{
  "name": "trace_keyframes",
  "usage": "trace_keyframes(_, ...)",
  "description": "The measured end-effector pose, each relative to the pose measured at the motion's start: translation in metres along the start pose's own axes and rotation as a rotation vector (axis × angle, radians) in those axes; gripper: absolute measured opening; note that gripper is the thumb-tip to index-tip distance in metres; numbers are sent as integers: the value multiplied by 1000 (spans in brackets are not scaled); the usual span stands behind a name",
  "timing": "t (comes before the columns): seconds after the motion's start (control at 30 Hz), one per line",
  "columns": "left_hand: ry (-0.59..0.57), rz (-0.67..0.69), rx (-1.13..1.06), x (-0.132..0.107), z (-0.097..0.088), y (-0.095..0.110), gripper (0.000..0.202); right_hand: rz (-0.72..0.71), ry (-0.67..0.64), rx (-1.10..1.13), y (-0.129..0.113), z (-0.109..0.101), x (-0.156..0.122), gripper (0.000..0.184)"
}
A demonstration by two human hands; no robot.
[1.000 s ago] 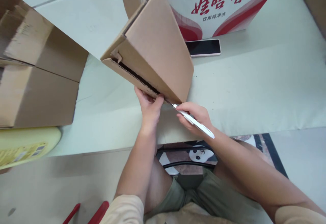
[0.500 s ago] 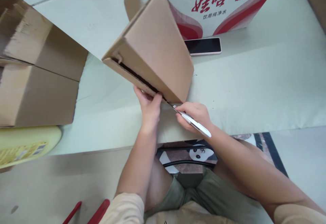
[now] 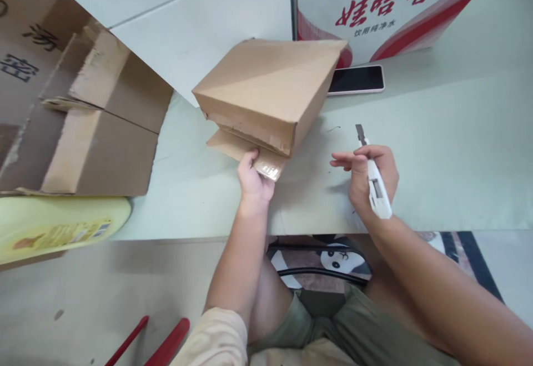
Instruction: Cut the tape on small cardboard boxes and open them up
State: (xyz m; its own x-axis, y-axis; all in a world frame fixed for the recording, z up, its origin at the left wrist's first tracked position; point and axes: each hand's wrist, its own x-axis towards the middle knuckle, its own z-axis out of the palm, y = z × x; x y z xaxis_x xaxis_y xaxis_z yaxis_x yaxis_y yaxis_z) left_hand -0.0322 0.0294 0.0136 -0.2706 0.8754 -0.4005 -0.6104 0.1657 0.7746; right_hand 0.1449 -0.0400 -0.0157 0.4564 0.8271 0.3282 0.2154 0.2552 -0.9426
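A brown cardboard box is held tilted above the pale table, one flap hanging loose at its near side. My left hand grips that flap, thumb on top, beside a strip of shiny clear tape. To the right, apart from the box, my right hand is closed round a white utility knife. The knife's blade is out and points away from me. Some fingers of this hand stretch toward the box.
A phone lies behind the box, against a white and red carton. Larger cardboard boxes and a yellow bottle stand at the left. The table's front edge runs close to my lap.
My right hand has drawn the knife away from the box, to the right. The box has turned and tipped, and the flap under my left hand now hangs open.
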Motion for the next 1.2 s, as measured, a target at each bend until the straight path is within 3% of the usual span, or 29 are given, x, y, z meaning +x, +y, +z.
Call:
trace_keyframes(0.07, -16, 6, -35, -3, 2, -3, 20, 15, -42, -34, 2, 2, 1, 28)
trace_keyframes(0.2, -42, 82, 59, -5, -2, -14, 33, -92, -109, -38, 5, 1, 0, 32)
trace_keyframes(0.3, -159, 175, 218, -4, -11, -25, 38, -115, -118, -41, 10, -1, 2, 39)
trace_keyframes(0.53, -431, 423, 583, -16, -20, -42, 45, -199, 7, -238, 14, -8, 20, 60)
trace_keyframes(0.6, -450, 461, 647, -23, -18, -43, 47, -207, 67, -210, 15, -9, 29, 50)
trace_keyframes(0.67, -448, 465, 673, -27, -17, -45, 51, -171, 206, -123, 15, -12, 39, 35)
trace_keyframes(0.77, -428, 399, 677, -26, -16, -50, 56, -200, 313, -33, 11, -20, 52, 31)
trace_keyframes(0.9, -340, 293, 598, -17, -16, -54, 70, -391, 244, -58, 1, -32, 59, 17)
trace_keyframes(0.97, -219, 386, 559, -10, -16, -46, 82, -419, 229, -49, -1, -32, 59, 10)
trace_keyframes(1.03, -111, 573, 599, -3, -16, -31, 92, -472, 203, -29, 1, -30, 58, 11)
trace_keyframes(1.13, 7, 756, 873, 7, -18, -1, 106, -550, 135, -7, 7, -25, 55, 12)
trace_keyframes(1.2, 110, 752, 1054, 10, -20, 15, 115, -554, 103, -10, 11, -25, 53, 12)
